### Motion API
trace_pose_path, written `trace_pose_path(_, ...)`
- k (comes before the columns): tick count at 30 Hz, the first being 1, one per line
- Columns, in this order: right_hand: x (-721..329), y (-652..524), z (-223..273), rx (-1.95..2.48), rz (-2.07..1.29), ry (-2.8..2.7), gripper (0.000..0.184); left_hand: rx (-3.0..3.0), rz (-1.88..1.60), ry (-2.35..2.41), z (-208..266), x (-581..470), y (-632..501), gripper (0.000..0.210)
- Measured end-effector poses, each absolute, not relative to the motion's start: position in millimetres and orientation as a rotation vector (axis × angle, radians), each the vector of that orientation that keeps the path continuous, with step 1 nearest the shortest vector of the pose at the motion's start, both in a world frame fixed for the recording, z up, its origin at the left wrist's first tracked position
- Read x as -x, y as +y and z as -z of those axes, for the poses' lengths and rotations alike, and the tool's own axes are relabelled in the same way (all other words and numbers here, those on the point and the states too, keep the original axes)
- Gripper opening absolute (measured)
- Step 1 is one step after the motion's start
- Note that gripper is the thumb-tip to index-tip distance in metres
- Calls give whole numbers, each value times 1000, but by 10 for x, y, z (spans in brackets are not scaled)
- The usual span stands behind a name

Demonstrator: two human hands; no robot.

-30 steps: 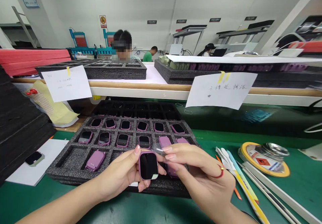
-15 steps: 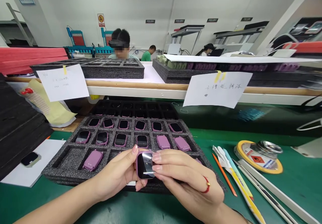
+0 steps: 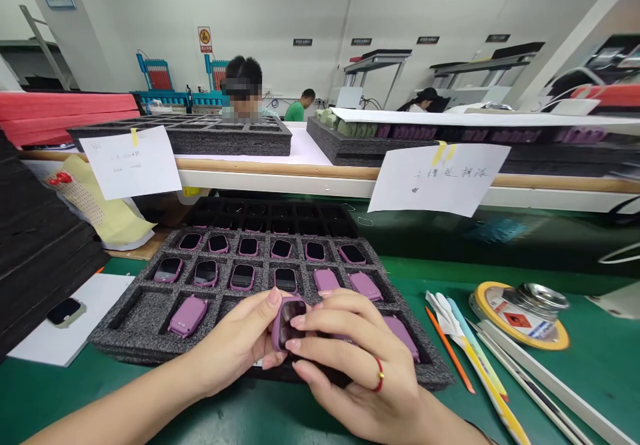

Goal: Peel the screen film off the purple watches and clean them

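Observation:
A purple-cased smartwatch body (image 3: 280,323) with a dark screen is in my left hand (image 3: 245,331), thumb on its upper edge and fingers behind it. It is tilted, screen facing right. My right hand (image 3: 357,358), with a red string ring, lays two fingertips on the screen; its fingers are apart and the thumb stays below, off the watch. Beneath both hands lies a black foam tray (image 3: 137,315) holding several purple watch bodies, some screen up like this watch (image 3: 243,276), others back up like this purple case (image 3: 189,316).
White paper (image 3: 97,298) at left carries a pale-green watch (image 3: 66,312). To the right lie an orange stick (image 3: 450,350), a yellow-handled brush-like tool (image 3: 487,378), metal strips (image 3: 545,378) and a yellow-rimmed tin (image 3: 520,315). A shelf edge (image 3: 275,168) crosses behind; a person (image 3: 243,85) sits beyond.
My right hand has shifted left and down with its fingers more spread, fingertips further onto the screen. The watch has turned to face more right, and the bright glare on its screen is gone.

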State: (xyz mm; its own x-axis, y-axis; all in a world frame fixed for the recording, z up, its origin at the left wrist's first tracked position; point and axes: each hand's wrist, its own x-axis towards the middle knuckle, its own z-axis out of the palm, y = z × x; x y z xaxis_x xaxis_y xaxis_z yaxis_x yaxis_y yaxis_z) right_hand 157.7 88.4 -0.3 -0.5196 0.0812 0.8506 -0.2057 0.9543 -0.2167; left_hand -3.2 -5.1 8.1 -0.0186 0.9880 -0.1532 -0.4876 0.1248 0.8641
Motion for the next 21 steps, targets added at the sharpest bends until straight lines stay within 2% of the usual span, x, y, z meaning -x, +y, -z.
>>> trace_pose_path(1,-1571,882,0,-59,-381,-2104,34,-744,-1335,974,-75,32,-52,54)
trace_pose_path(4,-1560,869,29,-3,-494,-2179,66,-928,-1276,1102,-55,41,-55,52)
trace_pose_path(5,-1559,865,44,12,-536,-2205,69,-970,-1257,1128,-51,45,-54,51)
trace_pose_path(10,-1557,851,62,48,-703,-2175,53,-955,-1219,1169,-70,41,-53,55)
trace_pose_path(15,-1547,864,24,91,-764,-2114,55,-707,-1299,1099,-116,21,-64,60)
trace_pose_path(21,-1535,880,44,89,-775,-2114,59,-634,-1308,972,-120,45,-43,54)
